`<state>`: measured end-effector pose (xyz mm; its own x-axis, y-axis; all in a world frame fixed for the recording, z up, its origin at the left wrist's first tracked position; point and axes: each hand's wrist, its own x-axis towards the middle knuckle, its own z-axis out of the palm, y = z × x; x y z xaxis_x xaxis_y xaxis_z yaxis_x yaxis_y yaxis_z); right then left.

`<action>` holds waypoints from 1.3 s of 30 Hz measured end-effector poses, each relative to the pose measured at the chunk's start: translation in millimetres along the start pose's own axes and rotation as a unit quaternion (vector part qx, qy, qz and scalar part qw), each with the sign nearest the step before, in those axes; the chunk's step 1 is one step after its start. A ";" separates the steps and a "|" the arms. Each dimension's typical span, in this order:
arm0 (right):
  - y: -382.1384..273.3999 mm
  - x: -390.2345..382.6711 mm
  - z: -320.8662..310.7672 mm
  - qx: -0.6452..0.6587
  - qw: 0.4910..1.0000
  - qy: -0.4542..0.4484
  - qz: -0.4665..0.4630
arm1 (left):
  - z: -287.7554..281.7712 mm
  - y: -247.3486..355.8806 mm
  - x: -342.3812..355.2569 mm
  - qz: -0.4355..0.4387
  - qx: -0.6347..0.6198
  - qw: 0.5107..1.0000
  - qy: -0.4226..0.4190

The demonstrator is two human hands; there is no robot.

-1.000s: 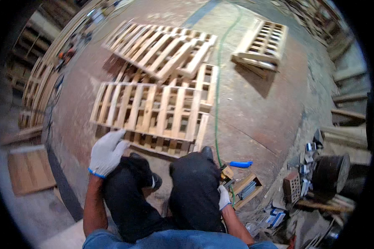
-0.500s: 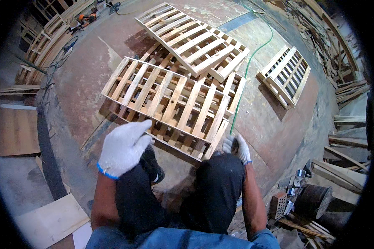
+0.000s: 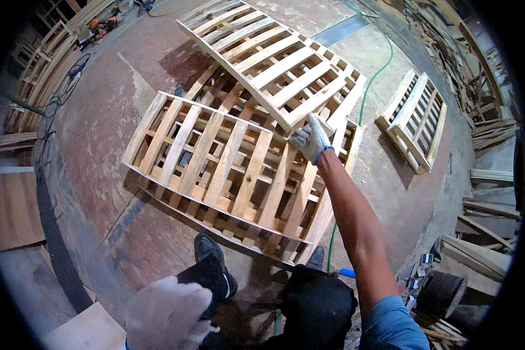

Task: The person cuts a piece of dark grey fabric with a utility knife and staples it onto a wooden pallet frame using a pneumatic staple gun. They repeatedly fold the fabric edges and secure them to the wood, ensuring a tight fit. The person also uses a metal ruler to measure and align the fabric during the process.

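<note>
My right hand (image 3: 311,140), in a white work glove, reaches forward with its fingers curled at the near corner of the upper slatted wooden pallet (image 3: 291,73). That pallet lies slantwise, partly over other pallets. Below my right hand is the nearer wooden pallet (image 3: 219,157), its slats running away from me, raised on more pallet wood. My left hand (image 3: 168,312), also gloved, hangs low by my left knee, apart from the pallets. Motion smears its fingers.
A smaller pallet (image 3: 415,119) lies to the right. The green hose (image 3: 377,81) runs along the floor beside the stack. A blue-ended object (image 3: 346,272) shows by my right forearm. Scrap wood (image 3: 481,213) and a dark spool (image 3: 442,293) line the right side.
My right hand has gone from beside my right knee forward to the upper pallet's corner. My left hand has drawn back and down toward me. The view has shifted.
</note>
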<state>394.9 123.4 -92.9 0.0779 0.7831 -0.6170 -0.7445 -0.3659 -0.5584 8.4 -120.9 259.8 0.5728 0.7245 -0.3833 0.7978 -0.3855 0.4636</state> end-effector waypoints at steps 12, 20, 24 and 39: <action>12.8 26.2 48.7 -0.195 0.977 -0.005 -0.086 | 5.2 -5.0 -5.3 0.078 -0.089 0.985 0.126; -2.2 -82.1 10.3 -0.148 0.987 -0.056 -0.040 | 4.4 -5.8 2.4 0.119 -0.118 0.973 0.157; -7.4 -135.7 -24.8 -0.122 0.992 -0.024 -0.003 | -4.8 0.0 11.9 0.108 -0.140 0.981 0.084; 94.9 -304.0 -241.4 -0.313 0.919 0.182 0.157 | 69.6 -57.3 360.8 0.041 0.194 0.968 0.154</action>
<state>460.6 -270.8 -92.2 0.2256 0.4103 -0.8836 -0.2506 -0.8520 -0.4596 182.5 122.9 39.3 0.6020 0.7951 -0.0737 0.7966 -0.5917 0.1237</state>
